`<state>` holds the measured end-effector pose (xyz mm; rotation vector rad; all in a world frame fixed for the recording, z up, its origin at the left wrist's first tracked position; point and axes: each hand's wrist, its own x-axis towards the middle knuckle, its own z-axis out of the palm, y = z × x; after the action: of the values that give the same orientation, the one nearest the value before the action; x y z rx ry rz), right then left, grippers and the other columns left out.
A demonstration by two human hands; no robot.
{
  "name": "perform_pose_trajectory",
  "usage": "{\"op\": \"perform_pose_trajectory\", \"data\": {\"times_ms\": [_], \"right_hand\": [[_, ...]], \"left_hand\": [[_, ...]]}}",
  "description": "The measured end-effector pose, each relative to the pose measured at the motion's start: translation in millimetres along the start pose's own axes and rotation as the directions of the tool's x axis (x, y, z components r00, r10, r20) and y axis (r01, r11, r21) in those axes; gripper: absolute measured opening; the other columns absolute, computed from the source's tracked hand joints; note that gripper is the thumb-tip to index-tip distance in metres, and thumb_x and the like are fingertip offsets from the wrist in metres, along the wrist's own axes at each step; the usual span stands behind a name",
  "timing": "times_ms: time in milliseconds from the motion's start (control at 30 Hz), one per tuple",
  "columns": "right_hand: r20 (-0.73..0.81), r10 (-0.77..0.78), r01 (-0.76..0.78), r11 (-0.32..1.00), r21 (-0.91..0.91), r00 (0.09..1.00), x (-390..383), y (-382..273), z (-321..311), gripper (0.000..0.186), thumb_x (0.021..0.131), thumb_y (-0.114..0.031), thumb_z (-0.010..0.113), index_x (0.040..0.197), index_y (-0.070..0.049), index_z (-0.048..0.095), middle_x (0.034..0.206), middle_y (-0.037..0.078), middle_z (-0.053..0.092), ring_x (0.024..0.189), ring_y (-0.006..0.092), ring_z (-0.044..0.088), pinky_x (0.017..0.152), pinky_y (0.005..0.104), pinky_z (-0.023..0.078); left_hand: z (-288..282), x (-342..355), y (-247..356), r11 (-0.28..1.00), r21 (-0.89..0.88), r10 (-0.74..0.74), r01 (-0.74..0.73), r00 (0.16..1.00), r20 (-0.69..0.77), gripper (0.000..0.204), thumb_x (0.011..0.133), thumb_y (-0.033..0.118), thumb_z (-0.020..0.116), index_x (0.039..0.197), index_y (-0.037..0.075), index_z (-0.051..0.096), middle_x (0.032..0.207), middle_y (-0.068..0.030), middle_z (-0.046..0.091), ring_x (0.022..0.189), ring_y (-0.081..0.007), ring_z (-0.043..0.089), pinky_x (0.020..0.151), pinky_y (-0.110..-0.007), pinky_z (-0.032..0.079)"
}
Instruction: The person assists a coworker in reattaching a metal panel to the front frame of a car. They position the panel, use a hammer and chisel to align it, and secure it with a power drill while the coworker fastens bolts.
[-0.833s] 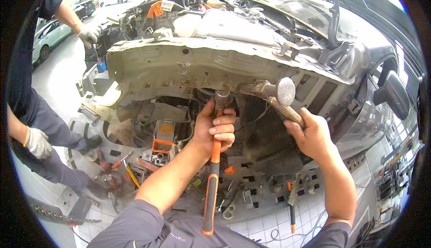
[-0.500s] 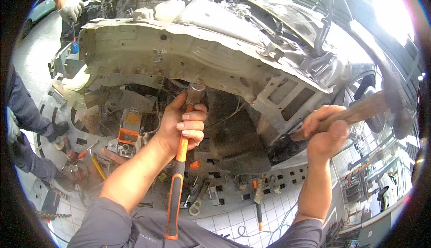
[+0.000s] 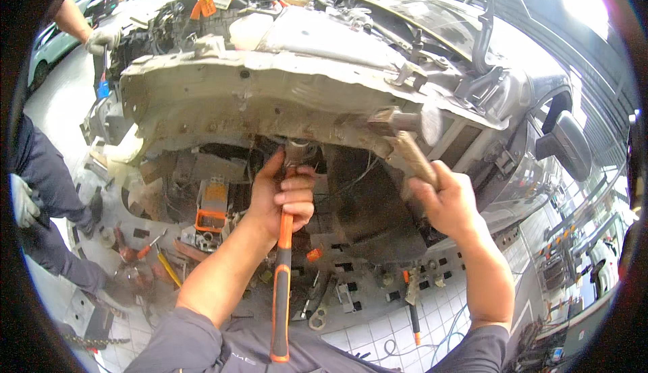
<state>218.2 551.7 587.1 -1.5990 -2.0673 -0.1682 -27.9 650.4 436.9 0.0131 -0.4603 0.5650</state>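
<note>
Head-up below the panel's lower edge stands a hammer point(image 3: 281, 292) with an orange and black handle. My left hand point(image 3: 282, 201) is closed round its upper shaft, and its metal head lies close under the bare inner fender panel point(image 3: 223, 96) of a stripped car. To the right, my right hand point(image 3: 449, 201) grips the wooden handle of a second hammer point(image 3: 416, 159). Its metal head is blurred and hangs in front of the panel, right of the first hammer's head. Whether either head touches the metal, I cannot tell.
At the left, a co-worker's gloved hand point(image 3: 104, 38) holds a blue-handled tool point(image 3: 102, 88); another gloved hand point(image 3: 23, 201) hangs lower. Below lie a yellow-handled tool point(image 3: 169, 268), a ring-ended wrench point(image 3: 317, 319) and another orange-black handled tool point(image 3: 414, 316). A side mirror point(image 3: 565, 145) juts out right.
My right hand has swung the wooden-handled hammer from the far right, leftward and in toward the panel. The left hand keeps its grip on the orange-black hammer. The view has shifted slightly.
</note>
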Motion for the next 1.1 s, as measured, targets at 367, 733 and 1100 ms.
{"op": "perform_pose_trajectory", "data": {"times_ms": [367,733,1100], "right_hand": [[-0.125,0.066,-0.026,0.954,0.297,0.99,-8.4,12.4,-9.5,0.029,0.089,-0.029,0.066,0.084,-0.001,0.057,0.059,0.008,0.055,0.052,0.0157,0.05,0.052,0.0323,0.042],[0.016,0.039,-0.039,0.999,-0.022,0.999,-28.8,34.8,-6.4,0.027,0.085,-0.026,0.069,0.087,-0.001,0.058,0.06,0.017,0.055,0.051,0.0302,0.051,0.052,0.0342,0.045],[-0.051,0.037,-0.026,0.98,0.196,0.998,-28.3,34.2,5.7,0.024,0.087,-0.02,0.064,0.081,0.001,0.055,0.059,0.017,0.052,0.048,0.0286,0.049,0.051,0.0365,0.042]], "left_hand": [[-6.8,9.9,-8.5,0.996,0.082,-0.033,0.041,0.995,-0.099,0.048,0.089,0.053,0.053,0.089,0.005,0.054,0.058,0.0038,0.044,0.043,-0.0095,0.044,0.046,-0.027,0.037],[-20.7,31.0,-22.1,0.995,-0.016,-0.098,0.098,0.995,-0.03,0.044,0.09,0.048,0.055,0.091,0.004,0.052,0.059,0.0032,0.044,0.044,-0.0099,0.045,0.045,-0.026,0.036],[-12.5,22.2,-20.3,0.997,0.066,-0.04,0.042,0.999,-0.033,0.046,0.088,0.054,0.055,0.086,0.008,0.054,0.055,0.0053,0.042,0.04,-0.0081,0.039,0.043,-0.025,0.032]]}}
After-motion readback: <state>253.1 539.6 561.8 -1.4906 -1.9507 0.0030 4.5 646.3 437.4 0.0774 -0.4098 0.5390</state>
